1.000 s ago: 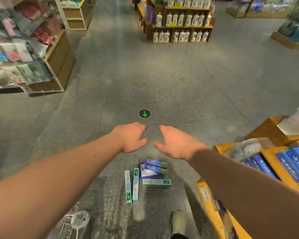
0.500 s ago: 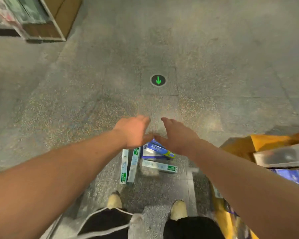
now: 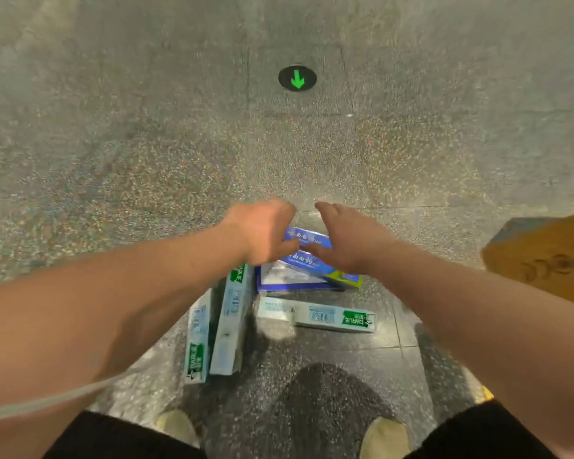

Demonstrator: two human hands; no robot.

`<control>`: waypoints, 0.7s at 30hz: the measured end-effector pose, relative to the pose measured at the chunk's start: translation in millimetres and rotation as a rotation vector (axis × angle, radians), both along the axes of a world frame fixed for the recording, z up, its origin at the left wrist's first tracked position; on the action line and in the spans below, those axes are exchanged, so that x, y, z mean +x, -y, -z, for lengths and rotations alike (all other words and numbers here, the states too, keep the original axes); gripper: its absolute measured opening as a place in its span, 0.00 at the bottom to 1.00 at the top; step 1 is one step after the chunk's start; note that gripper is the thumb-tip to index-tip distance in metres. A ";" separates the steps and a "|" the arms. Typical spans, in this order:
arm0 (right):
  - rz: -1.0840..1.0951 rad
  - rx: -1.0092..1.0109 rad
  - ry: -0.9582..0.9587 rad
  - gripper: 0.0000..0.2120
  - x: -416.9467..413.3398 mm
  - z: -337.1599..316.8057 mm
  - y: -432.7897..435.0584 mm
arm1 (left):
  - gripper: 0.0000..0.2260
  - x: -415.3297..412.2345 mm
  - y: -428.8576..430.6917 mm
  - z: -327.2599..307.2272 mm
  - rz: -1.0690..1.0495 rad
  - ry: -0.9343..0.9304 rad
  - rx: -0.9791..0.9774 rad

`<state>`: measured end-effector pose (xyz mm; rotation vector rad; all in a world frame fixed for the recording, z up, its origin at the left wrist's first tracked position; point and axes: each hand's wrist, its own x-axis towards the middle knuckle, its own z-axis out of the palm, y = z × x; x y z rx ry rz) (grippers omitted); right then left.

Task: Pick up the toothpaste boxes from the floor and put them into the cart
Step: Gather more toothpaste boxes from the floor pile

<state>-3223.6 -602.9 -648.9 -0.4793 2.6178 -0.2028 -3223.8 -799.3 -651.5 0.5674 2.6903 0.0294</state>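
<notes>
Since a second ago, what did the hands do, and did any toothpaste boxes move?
Both hands came down toward the pile as the person bent low. The left hand and right hand are now on either side of the blue boxes, with no grip plainly shown. Nothing was lifted. The white-and-green boxes and the blue ones lie on the floor as before.

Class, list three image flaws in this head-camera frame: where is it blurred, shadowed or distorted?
Head view: motion blur smears the left hand, the right hand and the blue cardboard toothpaste boxes; the person's dark shadow falls on the speckled grey floor between the pale shoes; wide-angle distortion bows the frame's edges.
</notes>
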 end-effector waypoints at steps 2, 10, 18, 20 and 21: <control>0.006 0.001 0.002 0.42 -13.1 36.4 -10.3 | 0.25 -15.2 -5.6 40.4 0.025 -0.022 0.011; 0.053 -0.015 0.034 0.45 -42.2 133.8 -36.6 | 0.28 -50.3 -31.6 136.3 0.058 0.017 -0.025; 0.013 0.169 0.228 0.76 -49.1 169.6 -45.9 | 0.51 -56.3 -36.1 176.8 0.092 0.094 -0.120; -0.011 0.224 0.271 0.79 -46.4 180.0 -48.6 | 0.51 -59.0 -36.5 187.5 0.098 0.132 -0.137; -0.014 0.239 0.285 0.79 -45.3 185.1 -50.1 | 0.49 -60.0 -37.7 192.2 0.095 0.139 -0.138</control>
